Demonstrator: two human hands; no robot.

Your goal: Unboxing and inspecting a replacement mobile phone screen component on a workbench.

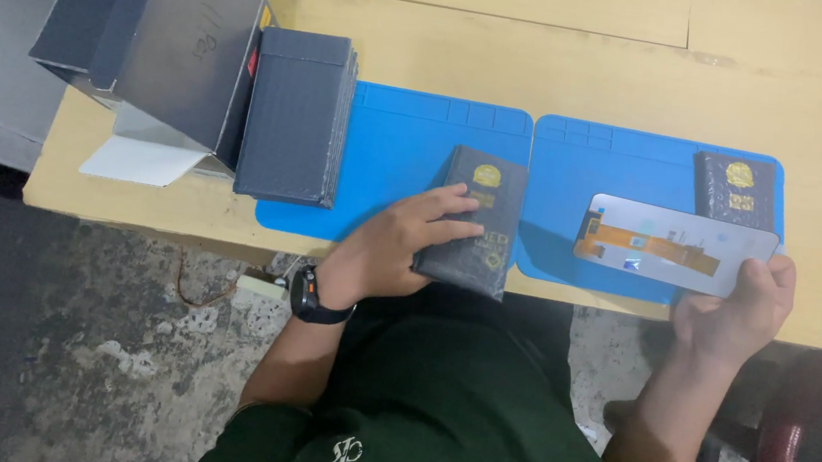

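Left hand [384,249]: grip flat on slim dark printed box [472,222], blue mat [388,158].
Right hand [737,313]: grip pinching grey rectangular screen panel [676,244].

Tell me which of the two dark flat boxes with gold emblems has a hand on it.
The nearer box, on the left blue mat: the left hand rests on it. The other box lies untouched.

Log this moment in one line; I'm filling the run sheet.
left hand: resting on dark box | right hand: holding phone screen panel | surface: blue mats

Left hand [400,245] rests on a dark box [473,222]; right hand [737,313] holds a phone screen [676,245].
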